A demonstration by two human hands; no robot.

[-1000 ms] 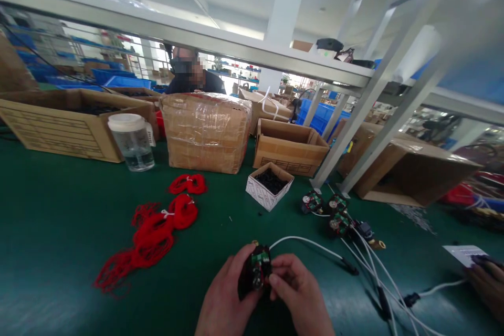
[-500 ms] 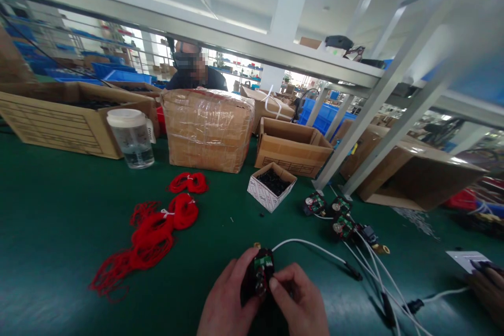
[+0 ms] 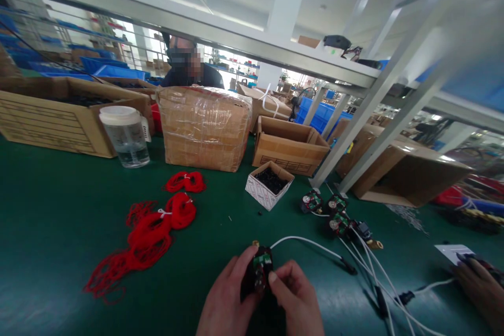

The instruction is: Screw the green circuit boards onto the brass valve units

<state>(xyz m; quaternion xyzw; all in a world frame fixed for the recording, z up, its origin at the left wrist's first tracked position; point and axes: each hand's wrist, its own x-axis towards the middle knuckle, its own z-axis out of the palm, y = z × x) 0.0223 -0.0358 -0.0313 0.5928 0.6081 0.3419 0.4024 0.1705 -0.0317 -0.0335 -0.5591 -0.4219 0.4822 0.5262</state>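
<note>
A small black device (image 3: 260, 268) with a green circuit board and a brass fitting at its top is at the bottom centre. My left hand (image 3: 228, 296) grips it from the left, thumb and fingers around its sides. My right hand (image 3: 295, 294) touches its right side with thumb and index finger pinched; anything between those fingertips is too small to make out. A white cable (image 3: 307, 241) runs from the device to a black connector (image 3: 348, 266) on the green table (image 3: 177, 294).
Red wire bundles (image 3: 151, 231) lie left. A small box of black parts (image 3: 270, 181) stands ahead, near cartons (image 3: 205, 131) and a water jug (image 3: 126, 139). Similar devices (image 3: 338, 223) lie right, beside metal posts. Another person's hand (image 3: 478, 283) is far right.
The view has shifted slightly, so the background sits a little further left. The other person's hand has moved a bit left in view. Both of my hands stay at the device.
</note>
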